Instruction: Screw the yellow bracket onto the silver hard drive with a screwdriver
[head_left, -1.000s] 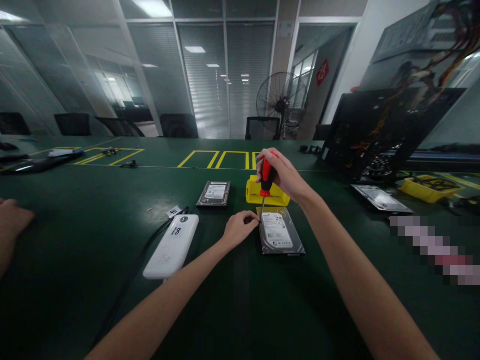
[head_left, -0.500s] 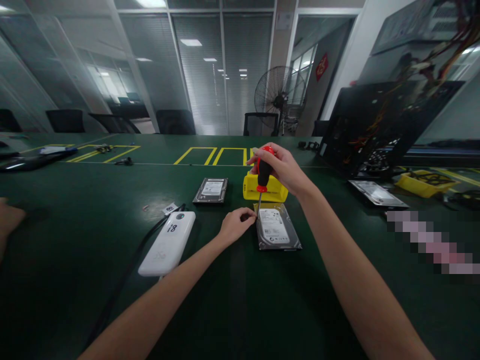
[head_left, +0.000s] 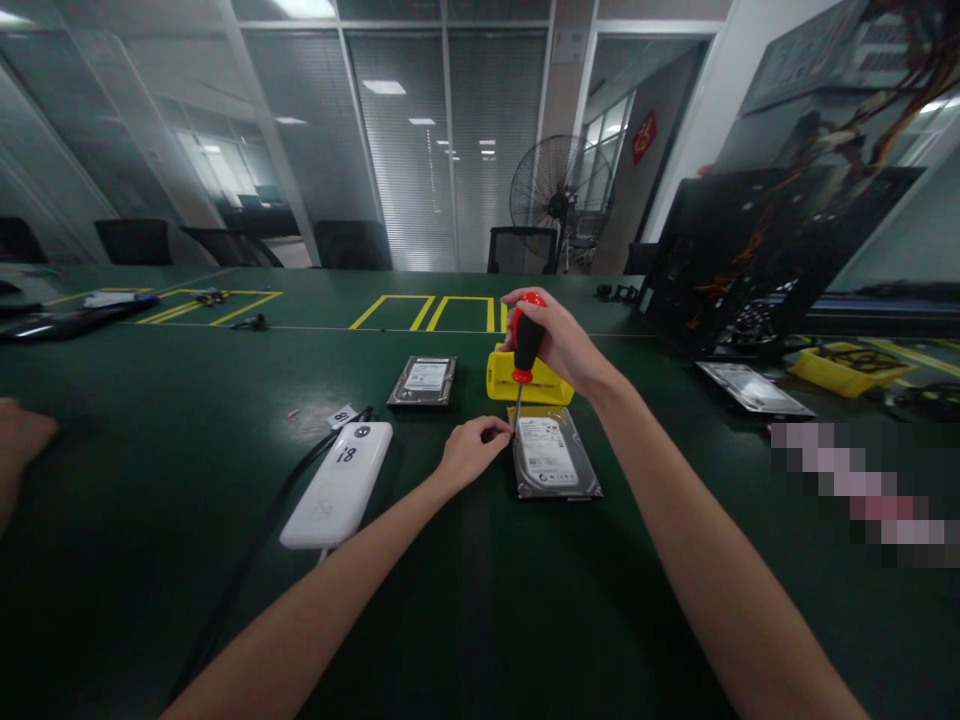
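A red and black screwdriver [head_left: 528,338] is gripped in my right hand [head_left: 559,340], its shaft pointing down to the left edge of a silver hard drive [head_left: 551,455]. My left hand [head_left: 474,447] has its fingers pinched together beside the screwdriver tip, at that same edge. Whatever lies between those fingertips is too small to make out. Just behind the drive stands a yellow container [head_left: 551,388], partly covered by my right hand. A second hard drive [head_left: 424,382] lies flat to the left of it.
A white power bank [head_left: 339,490] with a black cable lies left of my left forearm. Another drive [head_left: 752,388], a yellow tray [head_left: 851,370] and a black computer case [head_left: 750,260] are at the right. Another person's hand [head_left: 22,445] shows at the left edge.
My right hand has shifted and turned slightly around the screwdriver handle, which leans a little differently. My left hand stays at the drive's edge.
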